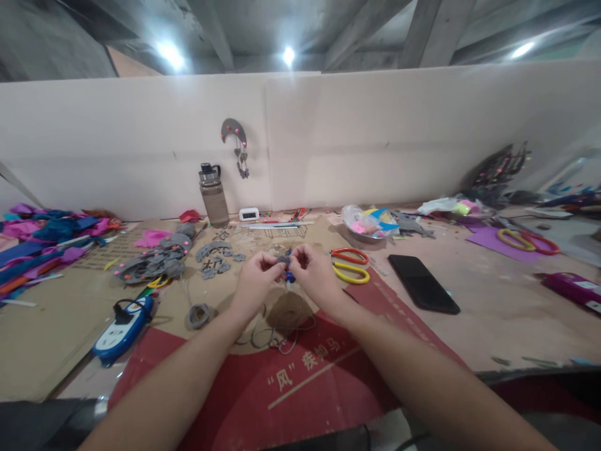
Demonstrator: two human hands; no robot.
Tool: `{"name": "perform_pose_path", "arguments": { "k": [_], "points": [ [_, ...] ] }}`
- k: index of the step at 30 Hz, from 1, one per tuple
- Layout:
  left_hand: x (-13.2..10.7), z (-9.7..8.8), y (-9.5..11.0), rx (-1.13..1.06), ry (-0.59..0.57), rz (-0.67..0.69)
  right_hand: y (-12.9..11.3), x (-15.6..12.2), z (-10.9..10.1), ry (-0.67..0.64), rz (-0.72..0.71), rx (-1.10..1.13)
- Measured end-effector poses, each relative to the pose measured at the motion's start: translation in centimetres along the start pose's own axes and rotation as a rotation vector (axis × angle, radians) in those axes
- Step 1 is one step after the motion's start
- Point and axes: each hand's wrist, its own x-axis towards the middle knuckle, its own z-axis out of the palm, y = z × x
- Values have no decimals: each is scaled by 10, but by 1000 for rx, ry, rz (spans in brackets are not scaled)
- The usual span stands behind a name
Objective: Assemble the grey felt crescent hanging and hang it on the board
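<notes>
My left hand (260, 279) and my right hand (313, 274) meet over the middle of the table, fingertips pinched. Between them is a small grey felt piece (283, 259), mostly covered by the fingers. Just below the fingertips shows a small blue object (290, 275), too hidden to name. Thin grey cord (277, 341) lies in loose loops under my hands, on red printed cardboard (323, 376). Left of my left hand are cut grey felt pieces (216, 257) and a small coil of grey cord (198, 316). Scissors with red and yellow handles (351, 273) lie beside my right hand.
A blue-and-white power strip (123, 329) and a pile of grey felt ornaments (153, 260) are on the left. A bottle (213, 197) stands by the white partition, where a crescent ornament (235, 133) hangs. Rightward lie a metal bowl (369, 237) and a black phone (422, 284).
</notes>
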Motion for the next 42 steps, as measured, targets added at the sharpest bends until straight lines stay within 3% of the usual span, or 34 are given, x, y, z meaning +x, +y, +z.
{"name": "perform_pose_path", "arguments": {
  "k": [4,8,10,15,21,27,34,38,42],
  "points": [
    [4,-3,4,-284,-24,-105,-1,2,-3,-49,169,333],
    [7,-7,5,-288,-13,-38,-10,-2,-10,-353,178,640],
    [8,-7,5,-207,36,68,-14,-4,-10,-453,155,639],
    [6,-11,4,110,93,300,-8,-2,-1,-393,275,692],
    [-1,-15,7,438,109,494,-7,-1,-1,-458,325,815],
    [3,-11,7,38,-48,268,-5,0,-2,-398,245,689],
    [11,-12,0,-18,-43,89,-5,-2,-2,-347,190,494],
    [12,-12,1,-171,-26,15,0,0,-2,-278,228,440],
    [13,-12,3,-292,-44,-61,5,4,-2,-238,171,324]
  ]
}}
